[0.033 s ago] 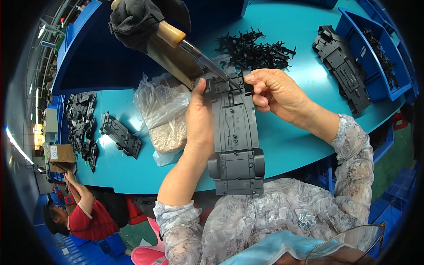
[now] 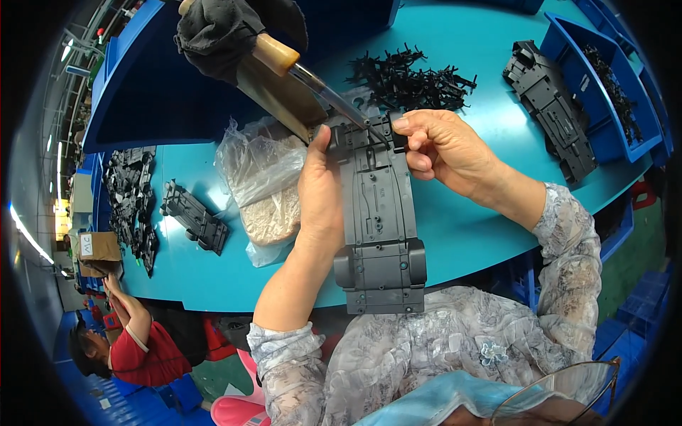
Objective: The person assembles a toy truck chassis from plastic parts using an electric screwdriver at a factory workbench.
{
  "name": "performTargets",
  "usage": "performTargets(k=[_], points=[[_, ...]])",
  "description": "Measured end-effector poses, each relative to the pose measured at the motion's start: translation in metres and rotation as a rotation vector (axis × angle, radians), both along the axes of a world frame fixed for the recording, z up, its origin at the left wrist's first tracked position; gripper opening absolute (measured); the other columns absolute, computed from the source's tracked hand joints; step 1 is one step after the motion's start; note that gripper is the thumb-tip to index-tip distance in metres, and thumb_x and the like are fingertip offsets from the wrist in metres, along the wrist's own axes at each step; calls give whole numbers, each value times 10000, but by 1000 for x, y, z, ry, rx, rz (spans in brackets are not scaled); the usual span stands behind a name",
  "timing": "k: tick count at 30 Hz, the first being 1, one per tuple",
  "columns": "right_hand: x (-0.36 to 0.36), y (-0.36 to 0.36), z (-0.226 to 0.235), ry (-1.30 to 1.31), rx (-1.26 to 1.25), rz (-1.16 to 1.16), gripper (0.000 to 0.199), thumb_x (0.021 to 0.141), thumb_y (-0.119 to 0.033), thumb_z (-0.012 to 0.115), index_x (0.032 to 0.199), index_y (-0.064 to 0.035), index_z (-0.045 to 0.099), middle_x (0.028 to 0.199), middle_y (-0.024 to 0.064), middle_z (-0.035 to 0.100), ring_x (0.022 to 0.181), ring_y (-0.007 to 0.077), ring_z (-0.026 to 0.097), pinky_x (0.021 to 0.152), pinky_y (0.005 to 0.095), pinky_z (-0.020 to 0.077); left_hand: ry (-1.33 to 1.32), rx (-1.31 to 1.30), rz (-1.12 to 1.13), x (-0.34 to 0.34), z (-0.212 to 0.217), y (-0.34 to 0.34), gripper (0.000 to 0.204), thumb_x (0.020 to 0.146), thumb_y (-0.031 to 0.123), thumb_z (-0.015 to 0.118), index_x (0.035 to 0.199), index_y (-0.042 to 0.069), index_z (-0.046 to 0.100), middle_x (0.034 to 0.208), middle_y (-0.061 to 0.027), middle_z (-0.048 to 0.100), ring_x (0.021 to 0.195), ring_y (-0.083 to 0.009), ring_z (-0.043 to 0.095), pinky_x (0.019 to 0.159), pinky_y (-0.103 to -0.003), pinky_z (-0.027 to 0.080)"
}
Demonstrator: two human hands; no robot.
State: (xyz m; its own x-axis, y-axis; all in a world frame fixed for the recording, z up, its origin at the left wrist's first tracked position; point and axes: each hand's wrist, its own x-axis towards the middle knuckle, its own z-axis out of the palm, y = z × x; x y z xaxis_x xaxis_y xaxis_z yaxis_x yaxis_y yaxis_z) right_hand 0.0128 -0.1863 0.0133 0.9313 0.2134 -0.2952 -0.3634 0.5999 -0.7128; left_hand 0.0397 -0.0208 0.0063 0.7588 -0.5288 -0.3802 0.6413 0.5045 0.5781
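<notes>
A long black plastic toy car chassis (image 2: 379, 213) is held up in front of me, its far end tilted toward the tool. My left hand (image 2: 320, 195) grips its left side, thumb at the far left wheel arch and fingers hidden beneath. With thumb and bent fingers, my right hand (image 2: 440, 145) pinches the chassis at its far right corner. A soldering-iron-like tool (image 2: 330, 94) with a wooden handle and metal shaft slants down from the upper left. Its thin tip meets or hovers just over the far end of the chassis; contact cannot be made out.
Small black parts (image 2: 408, 79) lie piled beyond the chassis. Another chassis (image 2: 554, 106) rests beside a blue bin (image 2: 604, 92) at right. A plastic-wrapped pack (image 2: 266, 192), a chassis (image 2: 193, 216) and heaped black parts (image 2: 131, 206) are at left. A co-worker (image 2: 135, 334) in red sits farther left.
</notes>
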Motion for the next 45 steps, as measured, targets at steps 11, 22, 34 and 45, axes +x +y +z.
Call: performTargets(k=[11,22,34,45], points=[[1,2,1,-3,25,-1,177,750,-137,573,616,-48,500,557,0,433,446,85,422,379,206,323,17,-7,13,3,-6,3,423,824,408,402,975,23,491,898,-81,566,780,-164,556,703,-287,451],[-1,1,-1,-21,53,4,115,769,-144,555,720,-40,554,609,-11,455,470,79,420,400,206,331,31,-54,7,2,-4,2,424,825,401,407,985,16,482,906,-88,563,788,-172,555,713,-293,449],[-2,1,0,-23,51,7,137,762,-156,566,678,-55,530,606,-25,455,468,73,418,406,206,336,15,-32,3,0,0,0,431,826,409,401,984,17,483,908,-92,563,786,-174,556,706,-297,452],[-2,1,0,-38,51,13,144,764,-155,562,669,-54,524,594,-26,437,467,72,417,409,201,338,13,-50,15,2,-5,1,417,836,394,387,1000,19,466,914,-94,557,797,-175,554,717,-297,453]])
